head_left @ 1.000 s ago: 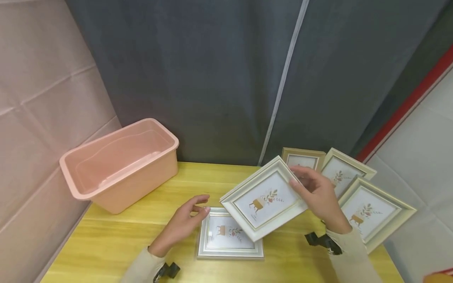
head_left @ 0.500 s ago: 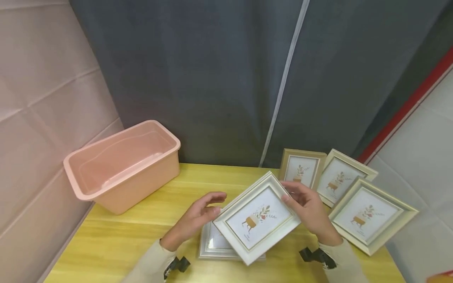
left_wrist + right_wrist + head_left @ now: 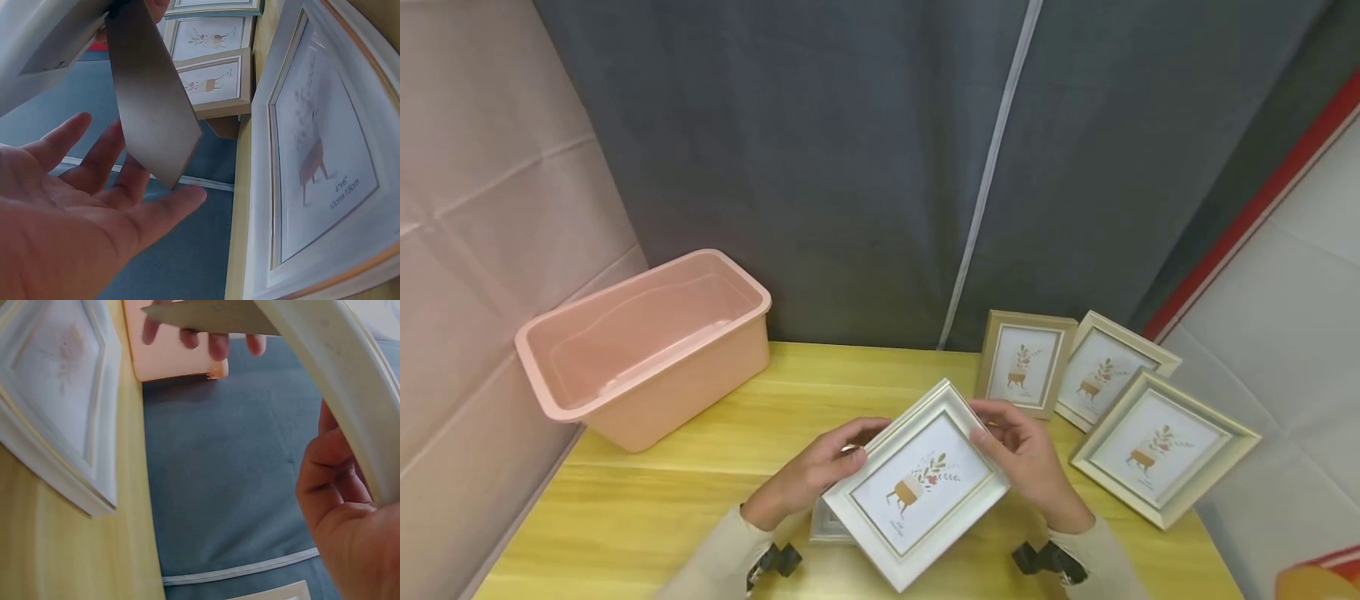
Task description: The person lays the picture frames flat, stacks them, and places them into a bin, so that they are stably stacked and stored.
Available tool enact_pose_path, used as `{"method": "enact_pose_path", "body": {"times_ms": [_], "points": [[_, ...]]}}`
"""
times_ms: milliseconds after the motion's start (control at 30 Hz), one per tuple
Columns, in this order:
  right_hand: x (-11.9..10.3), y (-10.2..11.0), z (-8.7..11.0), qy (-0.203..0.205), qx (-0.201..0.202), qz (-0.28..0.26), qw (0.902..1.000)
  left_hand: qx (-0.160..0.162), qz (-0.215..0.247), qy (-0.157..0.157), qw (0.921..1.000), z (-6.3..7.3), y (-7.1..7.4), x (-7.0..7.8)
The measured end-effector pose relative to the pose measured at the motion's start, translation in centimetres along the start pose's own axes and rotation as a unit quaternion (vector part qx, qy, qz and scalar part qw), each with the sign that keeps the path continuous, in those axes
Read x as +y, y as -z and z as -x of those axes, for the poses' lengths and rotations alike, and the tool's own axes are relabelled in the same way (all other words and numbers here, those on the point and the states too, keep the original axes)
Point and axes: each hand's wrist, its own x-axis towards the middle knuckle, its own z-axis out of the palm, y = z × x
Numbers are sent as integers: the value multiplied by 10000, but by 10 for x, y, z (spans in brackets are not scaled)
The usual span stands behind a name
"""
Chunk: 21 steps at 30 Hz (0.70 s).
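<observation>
Over the table, my right hand [image 3: 1026, 467] grips the right edge of a white picture frame [image 3: 921, 483], thumb in front and fingers behind. The frame is tilted, its botanical print facing up. At its left edge is my left hand [image 3: 816, 471], fingers extended and partly hidden behind it. The left wrist view shows the frame's back stand [image 3: 153, 94] folded out, with the left hand's fingers [image 3: 103, 156] spread close to it; whether they touch it I cannot tell. Beneath lies a silver-white picture frame [image 3: 827, 527], mostly covered in the head view.
Three picture frames stand at the right: a tan one [image 3: 987, 367], a cream one [image 3: 1161, 354] and a larger cream one [image 3: 1213, 467] in front. A pink plastic bin [image 3: 685, 387] stands at the left on the yellow wooden table [image 3: 662, 500]. A dark curtain [image 3: 812, 167] hangs behind.
My right hand has brought the white frame leftward and nearer to me, over the lying frame. The left hand has moved right to its left edge.
</observation>
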Motion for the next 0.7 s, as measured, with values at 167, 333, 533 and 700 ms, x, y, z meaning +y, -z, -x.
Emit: {"method": "enact_pose_path", "body": {"times_ms": [167, 333, 533, 700], "points": [[8, -5, 6, -6, 49, -205, 9998, 436, -888, -65, 9951, 5, 1, -2], [14, -11, 14, -205, 216, -178, 9994, 930, -1391, 79, 9859, 12, -2, -5], [22, -19, 23, -772, 616, -20, 9951, 1403, -1618, 266, 9764, 18, -8, -12], [30, -23, 29, -1256, 891, -7, 9881, 1777, -1652, 367, 9694, 23, -14, -22]]}}
